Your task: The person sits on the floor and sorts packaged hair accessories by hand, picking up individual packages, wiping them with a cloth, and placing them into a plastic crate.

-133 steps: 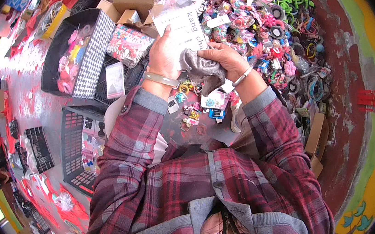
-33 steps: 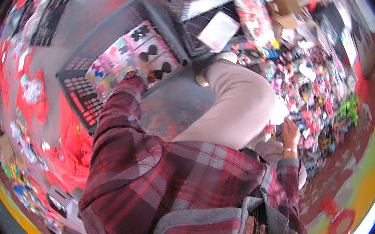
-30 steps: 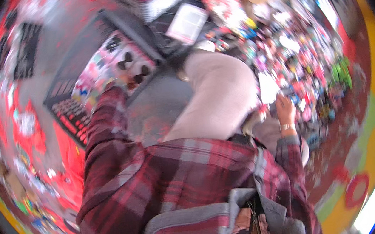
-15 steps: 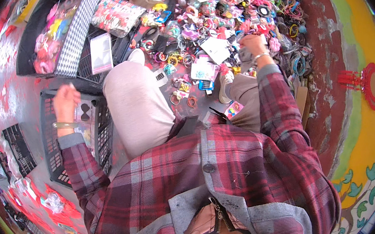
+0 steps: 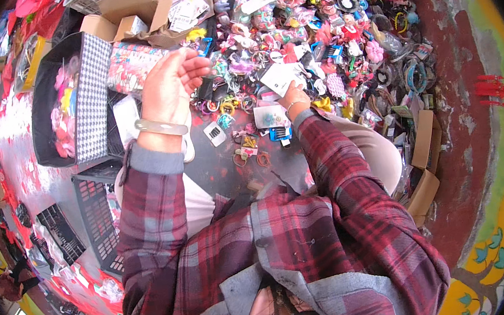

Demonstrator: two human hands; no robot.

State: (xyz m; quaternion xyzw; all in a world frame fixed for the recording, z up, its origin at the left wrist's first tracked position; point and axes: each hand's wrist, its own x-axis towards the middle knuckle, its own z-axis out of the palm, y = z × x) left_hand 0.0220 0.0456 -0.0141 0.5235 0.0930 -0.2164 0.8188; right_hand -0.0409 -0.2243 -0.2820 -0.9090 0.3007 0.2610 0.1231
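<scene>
My left hand (image 5: pixel 172 82) is raised in front of a clear bag of pink and white items (image 5: pixel 129 65). Its fingers are stretched out and nothing shows in them. My right hand (image 5: pixel 295 95) grips the lower edge of a white card (image 5: pixel 280 78) at the near side of a large heap of hair ties and hair ornaments (image 5: pixel 304 14). Part of its grip is hidden under the hand. Just below lie a clear pack with small teal pieces (image 5: pixel 271 117) and a blue card with dark clips (image 5: pixel 280 134). A small white card with black clips (image 5: pixel 214 134) lies on the floor.
At left stands a black bin with a houndstooth side (image 5: pixel 91 95), holding colourful items. A dark plastic crate (image 5: pixel 98 218) sits by my left leg. Behind are an open cardboard box (image 5: pixel 138 5) and papers. Cardboard flaps (image 5: pixel 424 141) and a painted wall stand at right.
My left hand has come up from the crate, moving forward and right. My right hand has moved left from the heap to the white card. The view has shifted too.
</scene>
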